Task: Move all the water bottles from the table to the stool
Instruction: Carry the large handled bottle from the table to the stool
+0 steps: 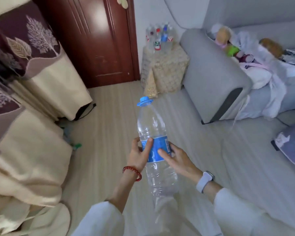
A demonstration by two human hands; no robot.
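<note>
Bottle carried in 2 hands, mid-transfer.
Left hand and right hand clasp its label; stool, well ahead, already crowded: needs a free spot.

Open floor is stretching ahead toward the far stool. A grey sofa is crowding the right, draped furniture the left; bottles are filling the stool's top.

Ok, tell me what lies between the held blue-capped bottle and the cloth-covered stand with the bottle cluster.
Head view: only bare pale striped floor separates the clear blue-capped plastic bottle from the cloth-covered stand.
</note>
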